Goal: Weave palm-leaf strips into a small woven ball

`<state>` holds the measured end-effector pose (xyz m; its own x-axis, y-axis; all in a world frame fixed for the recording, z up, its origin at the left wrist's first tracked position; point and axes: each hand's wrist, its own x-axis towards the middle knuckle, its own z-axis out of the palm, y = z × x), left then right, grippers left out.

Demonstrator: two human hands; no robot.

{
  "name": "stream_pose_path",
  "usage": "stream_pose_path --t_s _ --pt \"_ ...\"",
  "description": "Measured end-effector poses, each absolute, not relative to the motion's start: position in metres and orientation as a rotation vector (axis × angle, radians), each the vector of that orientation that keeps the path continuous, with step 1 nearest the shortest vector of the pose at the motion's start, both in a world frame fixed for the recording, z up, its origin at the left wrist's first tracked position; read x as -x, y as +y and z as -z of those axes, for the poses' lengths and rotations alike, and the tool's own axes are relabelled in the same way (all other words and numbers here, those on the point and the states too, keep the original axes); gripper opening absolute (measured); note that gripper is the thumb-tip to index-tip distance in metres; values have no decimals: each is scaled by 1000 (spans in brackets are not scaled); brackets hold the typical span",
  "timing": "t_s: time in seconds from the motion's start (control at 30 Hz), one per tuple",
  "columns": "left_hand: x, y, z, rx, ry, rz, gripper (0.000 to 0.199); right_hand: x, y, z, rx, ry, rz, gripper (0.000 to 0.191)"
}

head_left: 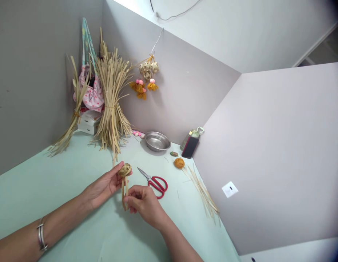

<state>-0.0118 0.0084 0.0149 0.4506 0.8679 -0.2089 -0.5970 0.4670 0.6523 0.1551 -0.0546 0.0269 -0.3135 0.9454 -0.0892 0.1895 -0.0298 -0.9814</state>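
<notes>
Between the fingers of my left hand (110, 185) is a small woven ball (125, 169) of pale, flat plant strips. From its underside hangs a loop of strip (123, 193). My right hand (144, 203) is closed on the lower part of that loop, with thumb and fingertips pinched together. Just right of both hands, red-handled scissors (155, 183) lie on the pale green table (108, 233), blades pointing up and left. The fingers behind the ball are partly hidden.
A big bundle of dry strips (111, 98) stands at the back left beside a thinner bundle (72, 120). Farther right are a metal bowl (158, 142), an orange thread ball (179, 163), a leaning phone (190, 146) and loose strips (204, 193). Finished woven balls (147, 69) hang on the wall.
</notes>
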Motion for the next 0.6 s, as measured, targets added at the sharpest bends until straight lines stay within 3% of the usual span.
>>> stream_pose_path --t_s 0.6 --pt "10 7 -16 -510 543 -914 17 -156 -50 -18 1377 -1801 -886 12"
